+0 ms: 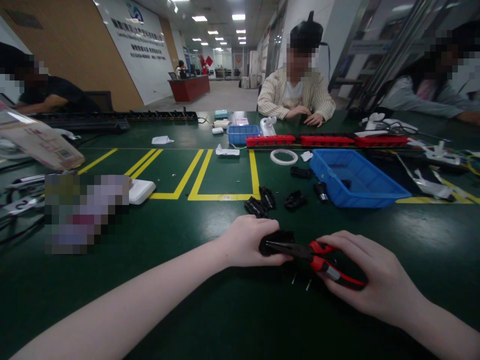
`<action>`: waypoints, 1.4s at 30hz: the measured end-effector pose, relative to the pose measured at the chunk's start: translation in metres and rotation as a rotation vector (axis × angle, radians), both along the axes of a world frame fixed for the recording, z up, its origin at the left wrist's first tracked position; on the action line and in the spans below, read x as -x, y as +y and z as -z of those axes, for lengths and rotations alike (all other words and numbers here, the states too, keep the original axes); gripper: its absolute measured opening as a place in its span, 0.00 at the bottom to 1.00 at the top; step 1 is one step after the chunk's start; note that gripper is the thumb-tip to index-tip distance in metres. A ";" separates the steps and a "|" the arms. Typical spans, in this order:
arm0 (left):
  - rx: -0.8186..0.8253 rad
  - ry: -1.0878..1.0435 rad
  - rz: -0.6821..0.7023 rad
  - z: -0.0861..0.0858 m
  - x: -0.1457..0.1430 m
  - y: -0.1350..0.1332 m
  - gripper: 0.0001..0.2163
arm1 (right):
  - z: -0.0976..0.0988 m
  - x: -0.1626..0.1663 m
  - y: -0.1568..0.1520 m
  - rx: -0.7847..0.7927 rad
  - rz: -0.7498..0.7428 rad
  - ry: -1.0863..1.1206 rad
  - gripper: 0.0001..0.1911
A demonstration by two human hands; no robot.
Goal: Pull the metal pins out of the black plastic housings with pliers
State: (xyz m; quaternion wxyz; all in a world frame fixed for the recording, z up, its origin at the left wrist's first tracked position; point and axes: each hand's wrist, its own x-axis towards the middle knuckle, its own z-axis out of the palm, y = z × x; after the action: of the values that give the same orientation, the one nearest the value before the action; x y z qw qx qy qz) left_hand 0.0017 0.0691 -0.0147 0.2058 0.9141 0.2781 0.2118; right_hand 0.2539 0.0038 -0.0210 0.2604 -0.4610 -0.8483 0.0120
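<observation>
My left hand [245,242] is closed around a small black plastic part [279,239] low on the green table [210,300]. My right hand [369,275] grips red-handled needle-nose pliers [320,260], whose dark jaws reach left onto the black part. Two small metal pins [302,281] lie on the table just below the pliers. Three more black parts [262,200] sit a little beyond my hands.
A blue bin [356,180] stands at the right, a smaller blue bin [242,134] farther back. A white tape ring [284,157], red strips [326,140], yellow floor-style lines and a white pad [140,190] lie around. People sit across and at both sides.
</observation>
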 end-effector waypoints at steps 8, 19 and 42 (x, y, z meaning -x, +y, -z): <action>-0.008 0.057 0.060 0.000 0.000 0.000 0.19 | 0.000 -0.003 -0.001 -0.040 -0.038 -0.061 0.22; -0.061 0.123 0.064 -0.001 -0.001 0.001 0.19 | 0.000 0.000 0.000 0.000 -0.027 -0.027 0.21; -0.095 0.040 0.029 0.001 -0.001 -0.001 0.18 | 0.000 0.004 -0.002 0.188 0.041 0.082 0.17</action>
State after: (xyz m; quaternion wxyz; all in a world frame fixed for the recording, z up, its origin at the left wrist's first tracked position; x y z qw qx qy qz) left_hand 0.0025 0.0683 -0.0156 0.1595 0.9308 0.2582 0.2036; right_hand 0.2501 0.0015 -0.0208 0.2506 -0.4998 -0.8224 0.1052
